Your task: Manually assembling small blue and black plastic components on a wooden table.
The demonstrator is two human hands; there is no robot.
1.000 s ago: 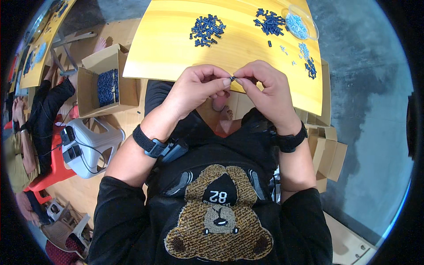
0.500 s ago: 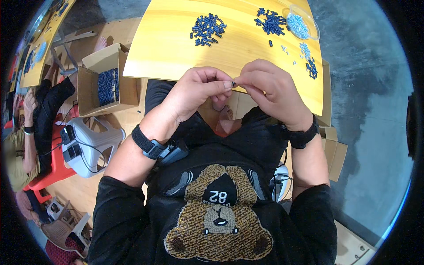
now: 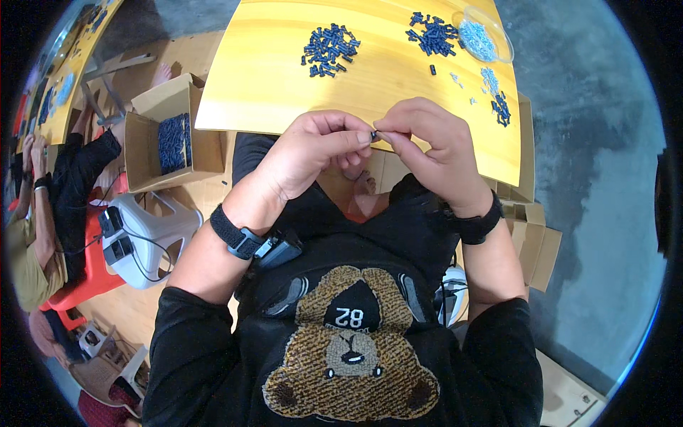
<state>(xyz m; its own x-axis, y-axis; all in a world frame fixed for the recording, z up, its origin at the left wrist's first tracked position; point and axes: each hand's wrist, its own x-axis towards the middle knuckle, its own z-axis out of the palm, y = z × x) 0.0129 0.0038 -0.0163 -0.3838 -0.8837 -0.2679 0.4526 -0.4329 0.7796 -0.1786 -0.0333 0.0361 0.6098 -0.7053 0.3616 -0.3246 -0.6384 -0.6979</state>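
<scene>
Just over the near edge of the yellow table, my two hands meet at their fingertips. Thumb and forefinger of my left hand pinch a small black part, mostly covered by the fingers. My right hand is closed in a pinch at the part's other side; whatever its fingertips hold is too small to make out. Beyond the hands lie a heap of small black parts and a second black heap. Right of that is a clear round dish of tiny light-blue pieces.
Loose light-blue pieces and a small black pile lie near the table's right edge, with one single black part apart. An open carton of dark parts stands left, beside a white stool. Another person sits far left.
My right fingers have shifted slightly to the left around the small black part. My left hand keeps its pinch. The person at far left has moved their arms.
</scene>
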